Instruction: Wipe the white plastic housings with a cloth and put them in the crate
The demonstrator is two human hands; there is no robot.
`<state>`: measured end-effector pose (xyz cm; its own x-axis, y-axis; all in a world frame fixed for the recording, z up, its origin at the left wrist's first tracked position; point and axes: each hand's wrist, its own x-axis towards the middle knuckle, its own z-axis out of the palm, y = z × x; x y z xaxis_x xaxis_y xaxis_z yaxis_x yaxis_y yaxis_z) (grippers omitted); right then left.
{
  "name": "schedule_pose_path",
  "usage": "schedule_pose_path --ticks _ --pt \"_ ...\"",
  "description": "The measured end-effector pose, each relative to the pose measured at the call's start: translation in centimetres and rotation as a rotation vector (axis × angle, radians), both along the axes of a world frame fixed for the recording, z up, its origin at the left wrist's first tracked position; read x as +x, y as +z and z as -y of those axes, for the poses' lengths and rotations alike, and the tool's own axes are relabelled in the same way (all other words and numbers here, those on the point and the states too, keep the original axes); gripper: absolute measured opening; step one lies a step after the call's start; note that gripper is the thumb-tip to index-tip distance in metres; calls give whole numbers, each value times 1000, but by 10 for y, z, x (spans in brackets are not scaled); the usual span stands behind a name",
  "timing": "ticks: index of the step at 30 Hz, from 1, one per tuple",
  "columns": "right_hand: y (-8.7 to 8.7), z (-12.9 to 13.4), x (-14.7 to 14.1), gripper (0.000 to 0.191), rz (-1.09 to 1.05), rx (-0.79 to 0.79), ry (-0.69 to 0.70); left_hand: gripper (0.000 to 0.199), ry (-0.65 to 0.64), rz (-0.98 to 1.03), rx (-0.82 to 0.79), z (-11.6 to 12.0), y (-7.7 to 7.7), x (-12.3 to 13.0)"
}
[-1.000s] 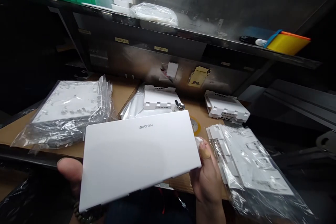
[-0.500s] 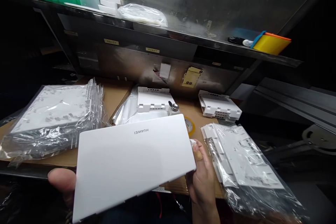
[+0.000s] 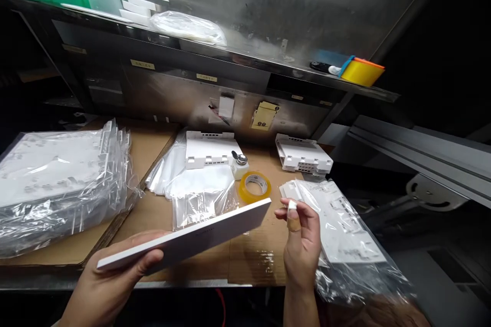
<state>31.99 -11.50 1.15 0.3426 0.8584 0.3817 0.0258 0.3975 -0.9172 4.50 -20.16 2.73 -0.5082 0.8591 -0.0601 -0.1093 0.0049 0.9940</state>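
Note:
In my left hand (image 3: 111, 271) is a thin white plastic cover (image 3: 199, 237), gripped at its left end between thumb and fingers. It is tilted so that its edge and shaded face show; its lettering is hardly readable now. My right hand (image 3: 301, 245) is raised just off the cover's right end, not touching it. Its fingers are curled towards the thumb, which has a tan wrap round it. A small white piece (image 3: 292, 205), perhaps cloth, shows at the thumb tip. Beyond the cover lie clear plastic bags (image 3: 205, 189) and a roll of yellowish tape (image 3: 254, 187).
Bagged white covers are stacked at left (image 3: 57, 163) and right (image 3: 345, 225). White slotted housings stand at the back, in the middle (image 3: 209, 150) and to the right (image 3: 305, 156). A small bottle with a metal top (image 3: 240, 163) is beside the middle one. A metal shelf (image 3: 245, 59) overhangs the back.
The white cover has tipped from showing its lettered face to nearly edge-on. My right hand has come off its right end. The tape roll and bags are now uncovered.

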Motion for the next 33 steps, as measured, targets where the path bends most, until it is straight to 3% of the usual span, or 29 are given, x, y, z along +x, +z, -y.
schedule_pose_path --ticks 2,5,11,19,21,24,26,27,29,31,33 --pt "8 3 2 20 -35 -12 10 25 -31 -194 41 0 2 1" --pt "17 8 -2 22 -119 -67 145 18 -137 -366 113 -2 6 -1" --pt "21 8 -16 29 -325 -275 366 12 -246 -429 262 -7 14 1" --pt "22 6 -26 35 -402 -328 299 10 -326 -360 302 -5 8 -3" --pt "24 8 -27 32 -402 -286 235 33 -307 -326 385 -7 3 -1" --pt "26 13 -26 27 -413 -184 184 68 -83 9 471 -10 -2 9" --pt "23 15 -24 24 -420 -112 189 61 39 468 373 -13 -4 14" --pt "20 17 -22 24 -407 -84 207 56 12 695 293 -14 -5 16" --pt "11 18 -17 24 -326 -55 247 53 -187 1011 167 -18 -7 14" --pt "-1 19 -11 25 -203 -74 285 57 -386 1130 129 -24 -9 10" --pt "-11 16 -4 27 -100 -105 311 55 -439 1153 154 -30 -10 5"
